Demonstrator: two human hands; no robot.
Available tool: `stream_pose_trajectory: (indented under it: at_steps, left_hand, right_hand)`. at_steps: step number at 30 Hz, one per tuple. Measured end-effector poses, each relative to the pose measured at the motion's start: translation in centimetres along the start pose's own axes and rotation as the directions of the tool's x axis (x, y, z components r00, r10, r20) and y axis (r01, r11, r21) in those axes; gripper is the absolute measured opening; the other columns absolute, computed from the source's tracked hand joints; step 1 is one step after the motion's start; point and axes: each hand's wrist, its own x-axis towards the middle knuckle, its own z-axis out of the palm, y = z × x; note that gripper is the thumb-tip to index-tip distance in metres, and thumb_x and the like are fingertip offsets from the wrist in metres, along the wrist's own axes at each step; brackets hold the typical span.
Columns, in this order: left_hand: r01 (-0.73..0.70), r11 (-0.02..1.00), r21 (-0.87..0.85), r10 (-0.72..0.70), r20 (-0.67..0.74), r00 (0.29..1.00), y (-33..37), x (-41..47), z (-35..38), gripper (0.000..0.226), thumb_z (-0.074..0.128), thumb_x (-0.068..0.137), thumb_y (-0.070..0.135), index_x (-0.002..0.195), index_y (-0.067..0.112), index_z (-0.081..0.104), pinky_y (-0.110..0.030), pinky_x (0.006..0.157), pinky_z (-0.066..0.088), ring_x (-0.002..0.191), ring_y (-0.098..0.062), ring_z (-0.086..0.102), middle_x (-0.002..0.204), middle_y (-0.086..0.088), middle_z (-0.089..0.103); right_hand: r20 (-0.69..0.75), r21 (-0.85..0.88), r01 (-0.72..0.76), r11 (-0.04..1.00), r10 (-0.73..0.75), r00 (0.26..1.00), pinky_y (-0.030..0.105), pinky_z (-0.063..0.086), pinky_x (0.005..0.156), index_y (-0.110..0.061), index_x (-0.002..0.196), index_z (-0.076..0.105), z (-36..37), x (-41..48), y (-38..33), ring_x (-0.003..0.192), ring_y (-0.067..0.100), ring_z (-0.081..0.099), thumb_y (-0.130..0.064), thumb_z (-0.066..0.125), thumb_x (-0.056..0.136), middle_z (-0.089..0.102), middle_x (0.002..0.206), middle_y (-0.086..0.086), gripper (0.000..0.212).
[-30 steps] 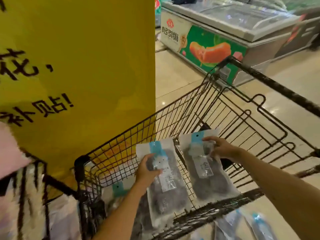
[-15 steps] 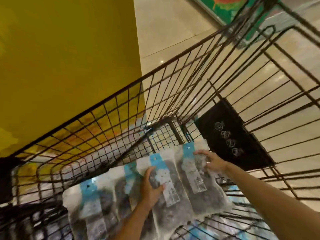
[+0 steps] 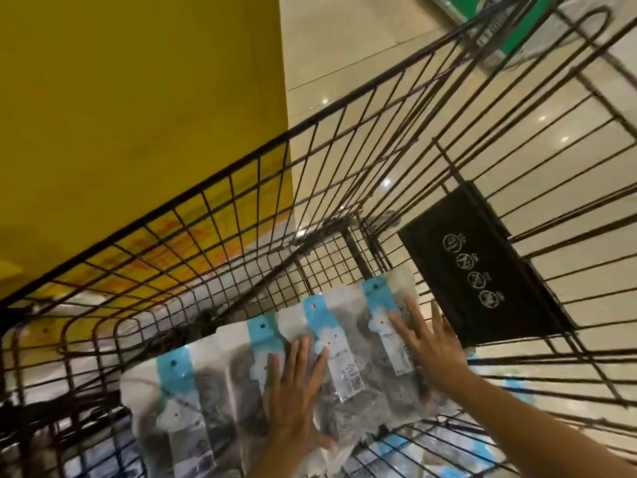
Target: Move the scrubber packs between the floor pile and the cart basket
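Observation:
Several clear plastic packets with blue header strips and dark contents lie side by side inside a black wire shopping cart (image 3: 262, 157). My left hand (image 3: 293, 388) lies flat with straight fingers on a middle packet (image 3: 344, 370). My right hand (image 3: 431, 343) rests with spread straight fingers on the rightmost packet (image 3: 382, 319). Neither hand grips anything. Another packet (image 3: 179, 405) lies at the left end of the row.
A black plastic flap with white round symbols (image 3: 482, 274) hangs on the cart's right side next to my right hand. A yellow panel (image 3: 138, 98) stands to the left of the cart. Glossy beige floor tiles (image 3: 331, 50) show beyond, and a green cabinet corner (image 3: 496, 39) at top right.
The packets I held in each hand came down into the cart beside the others. Both hands let go and now lie flat on them. The view tilted down into the cart.

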Motion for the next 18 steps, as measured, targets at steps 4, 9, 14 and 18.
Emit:
stream_pose_trajectory:
  at_steps: [4,9,14,18]
  left_hand:
    - [0.061,0.994,0.094,-0.065,0.044,0.997,0.5,0.4,0.3,0.142,0.068,0.059,0.073,0.126,0.023,-0.047,-0.056,0.091,-0.033,0.113,-0.038,-0.052,0.131,-0.018,-0.052]
    - [0.089,0.996,0.005,-0.088,-0.11,0.99,0.1,-0.9,-2.6,0.111,0.067,0.081,0.046,0.138,0.028,-0.027,-0.059,0.104,-0.021,0.141,-0.034,-0.021,0.152,-0.013,-0.028]
    - [0.07,0.986,-0.153,-0.116,-0.316,0.942,0.0,-3.8,-9.6,0.095,0.046,0.08,0.071,0.149,0.03,-0.004,-0.049,0.117,0.0,0.146,-0.03,0.002,0.159,-0.007,0.0]
    - [-0.02,0.99,-0.143,-0.05,-0.468,0.882,1.3,-7.0,-17.5,0.091,0.046,0.078,0.071,0.15,0.029,0.009,-0.041,0.114,0.024,0.139,-0.024,0.024,0.153,-0.005,0.023]
  right_hand:
    - [-0.013,-0.077,-0.038,0.996,0.037,0.999,0.055,0.019,0.115,-0.028,0.123,-0.053,0.6,-0.2,-0.2,0.126,0.046,-0.038,-0.048,0.075,0.07,-0.058,0.13,0.015,0.139]
    - [-0.075,-0.026,0.015,1.0,-0.017,0.997,0.051,0.021,0.114,-0.022,0.148,-0.011,-2.7,-1.7,-1.7,0.144,0.041,-0.009,-0.047,0.068,0.078,-0.022,0.153,0.021,0.108]
    - [-0.257,0.075,0.173,0.982,-0.149,0.955,0.046,0.023,0.115,-0.019,0.149,0.008,-8.9,-5.5,-2.6,0.142,0.034,0.016,-0.036,0.059,0.088,0.017,0.155,0.013,0.081]
    - [-0.435,0.138,0.149,0.979,-0.075,0.897,0.042,0.038,0.105,-0.019,0.148,0.014,-13.6,-11.3,-2.2,0.134,0.03,0.032,-0.038,0.061,0.086,0.028,0.149,0.011,0.08]
